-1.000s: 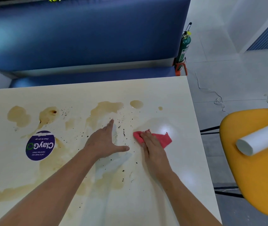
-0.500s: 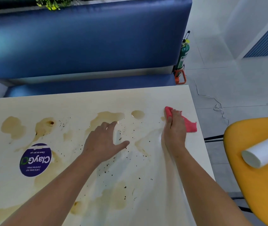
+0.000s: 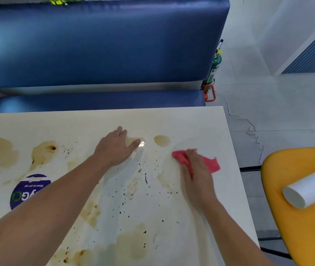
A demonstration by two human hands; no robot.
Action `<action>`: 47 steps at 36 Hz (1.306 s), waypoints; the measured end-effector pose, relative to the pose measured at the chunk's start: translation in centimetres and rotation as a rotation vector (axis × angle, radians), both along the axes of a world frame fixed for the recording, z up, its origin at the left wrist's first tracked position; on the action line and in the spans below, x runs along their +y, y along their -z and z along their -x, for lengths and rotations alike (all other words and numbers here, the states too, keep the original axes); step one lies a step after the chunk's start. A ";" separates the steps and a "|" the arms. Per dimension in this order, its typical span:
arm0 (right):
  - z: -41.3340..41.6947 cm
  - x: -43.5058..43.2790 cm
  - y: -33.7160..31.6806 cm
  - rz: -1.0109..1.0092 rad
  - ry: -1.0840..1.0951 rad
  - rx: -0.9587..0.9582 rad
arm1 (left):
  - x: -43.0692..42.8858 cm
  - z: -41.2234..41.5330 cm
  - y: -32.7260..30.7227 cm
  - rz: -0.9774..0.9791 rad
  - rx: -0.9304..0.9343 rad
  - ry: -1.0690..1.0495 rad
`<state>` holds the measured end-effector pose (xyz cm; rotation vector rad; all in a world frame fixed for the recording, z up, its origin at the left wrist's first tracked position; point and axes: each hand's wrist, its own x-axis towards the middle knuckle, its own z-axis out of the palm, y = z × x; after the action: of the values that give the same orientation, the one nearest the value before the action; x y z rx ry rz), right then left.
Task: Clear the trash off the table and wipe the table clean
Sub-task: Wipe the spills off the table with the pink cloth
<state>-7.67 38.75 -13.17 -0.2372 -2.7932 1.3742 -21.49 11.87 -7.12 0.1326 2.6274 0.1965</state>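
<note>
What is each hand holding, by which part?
Right hand holds the pink cloth, fingers curled over its bunched middle. Left hand lies open on the table, empty.

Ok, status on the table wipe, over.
Left hand open, flat on table, covering part of a spill. Right hand grips red cloth, pressed down. Round puddle and dark specks not yet wiped.
</note>
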 end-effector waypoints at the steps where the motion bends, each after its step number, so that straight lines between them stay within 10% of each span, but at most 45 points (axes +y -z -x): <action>1: 1.5 0.4 0.3 -0.007 0.087 0.001 | -0.1 0.1 0.2 0.004 -0.005 0.002; 6: 7.8 1.3 1.7 -0.196 0.266 -0.051 | -0.3 0.6 0.4 0.003 -0.052 0.024; 15: 1.6 -1.4 1.0 -0.283 -0.266 0.026 | -0.8 1.4 0.4 0.012 -0.111 0.035; 34: 7.1 0.4 -1.6 -0.540 0.128 -0.222 | -0.1 1.3 0.3 0.065 -0.123 0.065; 47: 11.2 -0.7 0.0 -0.513 -0.125 -0.088 | 0.0 1.2 0.5 0.066 -0.122 0.056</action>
<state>-18.86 38.06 -13.16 -0.1121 -3.1529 0.6277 -22.69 11.87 -7.58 0.1663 2.5020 0.0958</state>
